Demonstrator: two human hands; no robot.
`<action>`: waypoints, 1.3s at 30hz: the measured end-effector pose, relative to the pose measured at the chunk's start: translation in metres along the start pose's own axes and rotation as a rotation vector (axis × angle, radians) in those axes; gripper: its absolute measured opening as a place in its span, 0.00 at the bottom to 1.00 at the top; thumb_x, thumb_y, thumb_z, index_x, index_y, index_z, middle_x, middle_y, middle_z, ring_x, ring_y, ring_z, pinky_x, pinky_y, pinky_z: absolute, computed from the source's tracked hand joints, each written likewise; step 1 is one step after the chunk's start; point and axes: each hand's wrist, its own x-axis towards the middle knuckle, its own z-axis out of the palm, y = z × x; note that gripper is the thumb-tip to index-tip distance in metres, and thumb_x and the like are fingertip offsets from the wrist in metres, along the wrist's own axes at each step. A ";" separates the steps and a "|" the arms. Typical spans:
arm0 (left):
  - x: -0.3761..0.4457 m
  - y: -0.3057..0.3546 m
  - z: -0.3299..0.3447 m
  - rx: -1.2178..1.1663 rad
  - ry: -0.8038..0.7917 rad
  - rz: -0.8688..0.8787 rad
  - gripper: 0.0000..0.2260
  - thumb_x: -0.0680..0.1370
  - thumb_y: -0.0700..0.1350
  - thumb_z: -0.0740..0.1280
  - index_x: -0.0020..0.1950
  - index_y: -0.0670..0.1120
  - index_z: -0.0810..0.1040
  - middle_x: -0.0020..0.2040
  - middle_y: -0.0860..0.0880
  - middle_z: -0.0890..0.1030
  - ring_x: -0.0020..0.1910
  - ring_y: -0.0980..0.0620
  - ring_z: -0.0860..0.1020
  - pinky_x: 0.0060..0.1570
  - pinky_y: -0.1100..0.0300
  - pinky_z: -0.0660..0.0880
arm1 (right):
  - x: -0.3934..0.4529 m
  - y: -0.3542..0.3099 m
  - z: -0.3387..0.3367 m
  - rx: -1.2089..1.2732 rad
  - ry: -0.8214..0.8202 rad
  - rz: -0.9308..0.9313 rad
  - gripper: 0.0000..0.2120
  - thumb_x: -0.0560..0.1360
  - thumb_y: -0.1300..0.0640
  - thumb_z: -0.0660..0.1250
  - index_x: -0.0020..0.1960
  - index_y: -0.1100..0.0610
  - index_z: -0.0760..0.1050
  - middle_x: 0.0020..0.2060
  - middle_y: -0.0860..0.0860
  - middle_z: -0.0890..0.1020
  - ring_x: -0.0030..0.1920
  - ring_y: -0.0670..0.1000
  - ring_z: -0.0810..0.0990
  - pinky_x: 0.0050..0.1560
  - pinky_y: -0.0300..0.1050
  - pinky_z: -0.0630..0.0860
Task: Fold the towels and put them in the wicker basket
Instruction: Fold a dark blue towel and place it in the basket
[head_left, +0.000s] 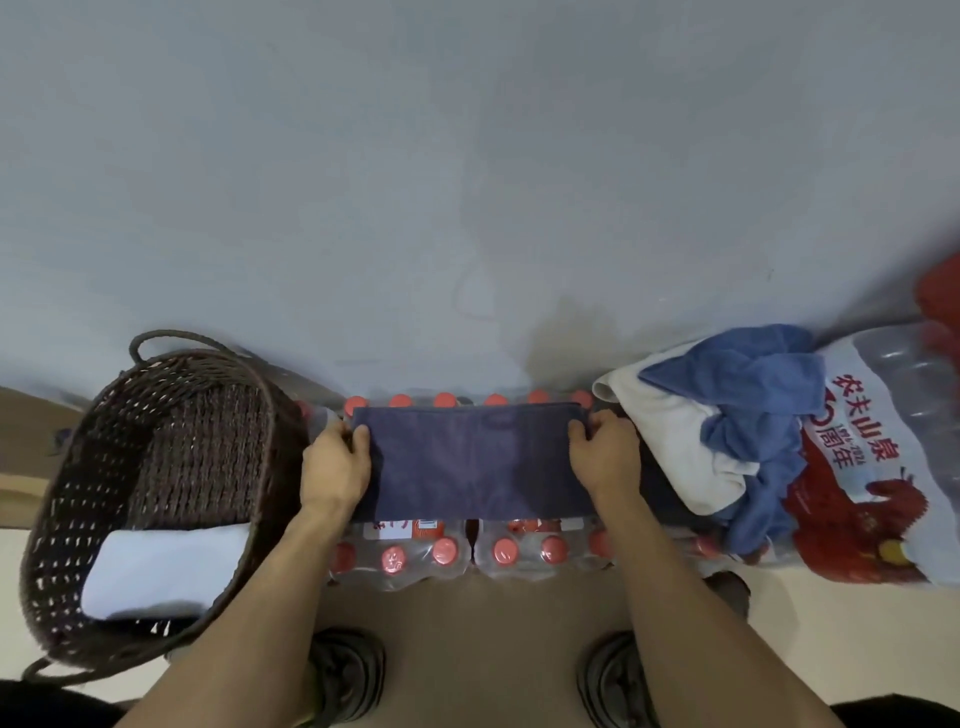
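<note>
Both hands, left (335, 467) and right (602, 460), pinch the dark towel's (478, 462) ends; they should fold end to end, edges matched.

Our two hands, left (334, 467) and right (605, 457), pinching the dark towel's (475, 460) ends atop bottle packs (447, 553), wicker basket (67, 499) alongside.

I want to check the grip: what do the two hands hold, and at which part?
Both hold the dark purple towel, folded into a strip. The left hand pinches its left short end, the right hand its right short end.
</note>
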 end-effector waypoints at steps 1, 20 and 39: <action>0.000 0.000 0.001 0.002 0.006 0.013 0.10 0.81 0.49 0.62 0.44 0.45 0.72 0.43 0.40 0.82 0.44 0.37 0.80 0.41 0.56 0.69 | -0.002 -0.001 0.004 -0.004 0.025 0.015 0.11 0.78 0.55 0.65 0.42 0.62 0.73 0.43 0.63 0.80 0.43 0.63 0.79 0.40 0.48 0.69; -0.056 -0.007 0.000 0.032 0.082 -0.095 0.19 0.74 0.64 0.67 0.46 0.48 0.71 0.38 0.50 0.76 0.37 0.46 0.75 0.42 0.55 0.74 | -0.064 0.009 -0.002 0.111 0.061 0.348 0.18 0.79 0.47 0.64 0.56 0.62 0.77 0.57 0.62 0.73 0.53 0.64 0.76 0.53 0.52 0.73; -0.111 -0.024 -0.011 0.343 0.089 0.032 0.12 0.74 0.42 0.69 0.52 0.38 0.73 0.50 0.35 0.77 0.49 0.35 0.75 0.48 0.42 0.71 | -0.117 0.046 -0.032 0.100 0.023 0.269 0.05 0.72 0.59 0.69 0.46 0.58 0.75 0.43 0.55 0.77 0.48 0.59 0.78 0.45 0.46 0.71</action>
